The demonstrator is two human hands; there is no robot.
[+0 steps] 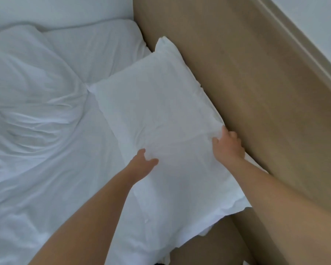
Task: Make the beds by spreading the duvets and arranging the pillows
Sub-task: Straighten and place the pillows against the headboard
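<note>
One pillow [161, 121] was gripped by left hand [143, 162] and right hand [227, 145], its edge laid against headboard [246, 77], open sheet [71, 178] left alongside, second pillow [96, 48], one duvet [27, 83] beyond.

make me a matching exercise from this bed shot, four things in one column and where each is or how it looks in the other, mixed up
Things:
1. duvet
2. headboard
3. left hand
4. right hand

Descriptions:
a. tan wood, running along one side of the pillow
b. at the pillow edge beside the wood, fabric bunched at its fingers
c. white and rumpled, left of the pillow
d. on the pillow edge away from the wood

Pairs: 1-c, 2-a, 3-d, 4-b
</note>
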